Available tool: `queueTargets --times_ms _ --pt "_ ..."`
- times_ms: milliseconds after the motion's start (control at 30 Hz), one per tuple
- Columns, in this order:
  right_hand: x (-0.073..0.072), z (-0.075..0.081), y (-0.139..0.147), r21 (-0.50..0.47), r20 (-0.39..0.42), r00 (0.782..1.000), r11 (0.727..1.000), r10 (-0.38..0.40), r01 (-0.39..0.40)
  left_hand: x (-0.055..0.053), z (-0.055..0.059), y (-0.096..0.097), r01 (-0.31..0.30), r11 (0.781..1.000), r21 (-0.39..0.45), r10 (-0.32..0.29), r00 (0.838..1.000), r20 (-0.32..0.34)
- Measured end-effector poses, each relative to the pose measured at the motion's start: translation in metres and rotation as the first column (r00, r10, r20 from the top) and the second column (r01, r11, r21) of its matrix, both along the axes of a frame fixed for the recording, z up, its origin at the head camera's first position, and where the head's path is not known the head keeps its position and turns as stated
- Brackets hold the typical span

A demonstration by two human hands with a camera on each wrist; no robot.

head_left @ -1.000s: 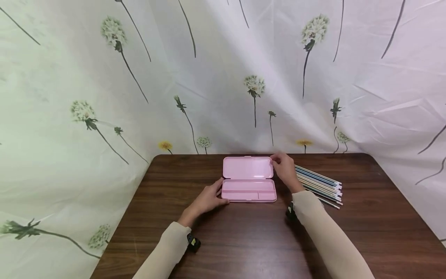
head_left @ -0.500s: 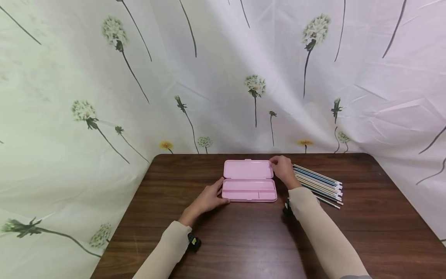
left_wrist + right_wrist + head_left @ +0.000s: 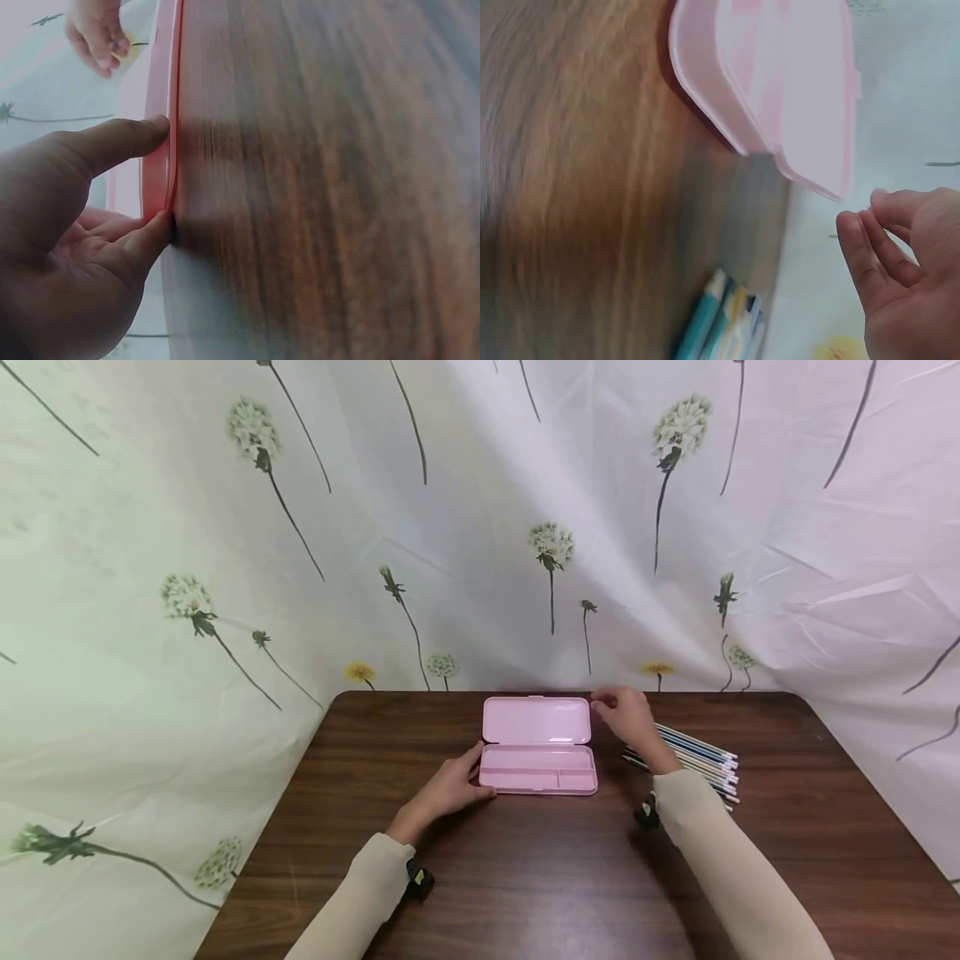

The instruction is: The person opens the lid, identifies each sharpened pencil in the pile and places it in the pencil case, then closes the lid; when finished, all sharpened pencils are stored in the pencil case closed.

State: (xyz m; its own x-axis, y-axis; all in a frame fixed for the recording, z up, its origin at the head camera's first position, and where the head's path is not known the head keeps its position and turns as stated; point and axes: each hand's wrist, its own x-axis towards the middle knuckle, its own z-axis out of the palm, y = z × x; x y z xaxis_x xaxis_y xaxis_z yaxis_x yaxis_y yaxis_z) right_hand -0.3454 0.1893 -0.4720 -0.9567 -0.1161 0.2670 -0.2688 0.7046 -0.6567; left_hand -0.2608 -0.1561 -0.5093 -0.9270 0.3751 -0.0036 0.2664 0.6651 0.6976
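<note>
so the pink case (image 3: 535,758) sits open near the far edge of the brown table (image 3: 525,877), at about 12 o'clock from the table's middle. its lid (image 3: 536,721) is folded out on the 12 o'clock side, and the bottom half has one long slot at the back, plus a front row split into a longer bit toward 9 o'clock and a little one toward 3.

left hand (image 3: 447,783) is between 8 and 9 o'clock from the case and grips that end of it, thumb on the front wall, fingers at the end. right hand (image 3: 628,720) is free, between 2 and 3 o'clock, just beside the lid's corner but apart from it. fingers loosely bent, thumb close to the fingertips, so a pretty narrow gap.

bunch of pencils (image 3: 701,757) at about 3 o'clock, lying on the table partly under the right forearm, erasers pointing away from the case and sharpened tips toward it. pale sleeves (image 3: 352,893) on both arms, dandelion-print cloth (image 3: 450,543) hanging at 12 o'clock behind it all.
</note>
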Motion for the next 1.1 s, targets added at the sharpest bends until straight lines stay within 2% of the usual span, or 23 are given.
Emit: queueTargets --times_ms 300,567,833,1100 --pt "0.025 0.028 0.032 0.114 -0.101 0.993 0.992 0.069 -0.057 0.003 0.008 0.007 -0.022 0.999 -0.025 0.022 0.999 0.023" --pt "0.052 0.04 0.062 0.219 -0.139 0.985 0.974 0.097 -0.065 0.004 0.01 0.01 -0.018 0.998 -0.059 0.019 1.0 0.007" --pt "0.083 0.04 0.091 0.294 -0.134 0.984 0.953 0.115 -0.071 0.006 0.01 0.009 -0.013 0.998 -0.066 0.012 1.0 -0.002" --pt "0.107 0.024 0.111 0.362 -0.087 0.987 0.927 0.133 -0.093 0.004 0.01 0.009 -0.018 0.997 -0.068 0.019 1.0 0.007"
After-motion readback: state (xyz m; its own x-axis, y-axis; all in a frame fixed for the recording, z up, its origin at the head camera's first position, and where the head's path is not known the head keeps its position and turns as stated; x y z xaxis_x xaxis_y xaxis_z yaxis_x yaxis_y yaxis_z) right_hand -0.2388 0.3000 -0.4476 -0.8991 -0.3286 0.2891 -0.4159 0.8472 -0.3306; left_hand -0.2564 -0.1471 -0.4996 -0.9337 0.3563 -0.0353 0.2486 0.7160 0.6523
